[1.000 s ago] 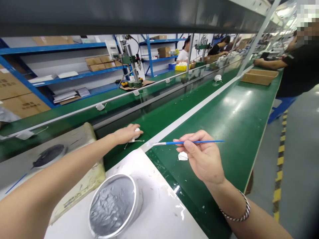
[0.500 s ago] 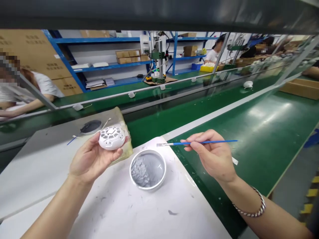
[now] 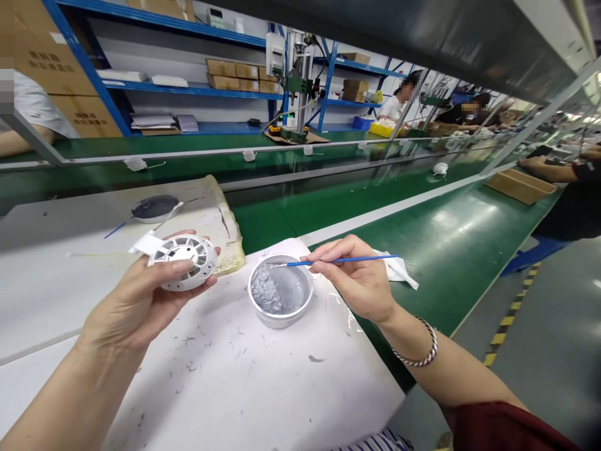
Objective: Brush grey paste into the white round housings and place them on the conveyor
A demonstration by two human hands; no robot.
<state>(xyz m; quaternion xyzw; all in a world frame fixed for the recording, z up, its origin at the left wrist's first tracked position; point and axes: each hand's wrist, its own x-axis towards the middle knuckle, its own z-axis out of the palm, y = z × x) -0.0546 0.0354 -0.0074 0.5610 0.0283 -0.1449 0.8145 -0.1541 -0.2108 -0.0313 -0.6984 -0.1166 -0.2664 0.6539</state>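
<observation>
My left hand grips a round white plastic housing with a ring of spoke-like slots. The thumb lies across its face, and a white tab sticks out at its left side. In my right hand is a thin paintbrush with a blue handle, pinched between thumb and fingers. The brush's tip reaches over the left part of a white bowl of thick grey paste; whether it touches the paste I cannot tell. The bowl stands on a stained white sheet.
A second dish of dark grey paste and a blue stick lie at the left. White tissue rests on the green bench behind my right hand. Farther right are a cardboard tray and co-workers. A metal beam hangs overhead.
The brush has come left and down, its tip now over the bowl. My left hand has turned the housing, and its thumb now lies over the slotted face. The camera view has shifted.
</observation>
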